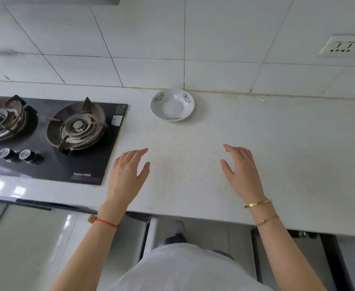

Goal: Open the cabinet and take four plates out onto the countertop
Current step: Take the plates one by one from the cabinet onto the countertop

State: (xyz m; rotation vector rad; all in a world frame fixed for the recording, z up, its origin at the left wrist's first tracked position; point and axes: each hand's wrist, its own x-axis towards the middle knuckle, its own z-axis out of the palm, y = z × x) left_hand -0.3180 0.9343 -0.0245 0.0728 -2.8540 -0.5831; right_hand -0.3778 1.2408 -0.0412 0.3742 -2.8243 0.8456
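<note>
Far left of the frame: black glass gas hob [101, 143] sitting in the surface [277, 156], its left burner [2, 122] getting cut off by the frame edge. Right burner [78, 127] showing in full. Two knobs [19, 155] sitting at lower left of the hob. White print on the hob's front right corner reading roughly "Royalstar" plus more characters too blurred to read. A small sticker [117, 120] near the hob's right edge is unreadable too.

Left of centre: left hand [126, 175] hovering low over the surface, fingers spread apart, gripping nothing. Cannot tell if it is touching the surface. Red cord bracelet [105, 222] sitting on that wrist.

Upper centre: one white plate [172, 105] with floral rim decoration sitting upright on the surface, right against the tiled wall [151, 38], well apart from both hands.

Right of centre: right hand [242, 169] also hovering, fingers apart, empty. Two gold bracelets [258, 203] on that wrist.

Upper right: wall socket [343, 46], blurred.

Bottom of frame: cabinet [243, 248] under the surface looking open, interior mostly getting hidden by the person's torso and the surface edge; contents not visible.
</note>
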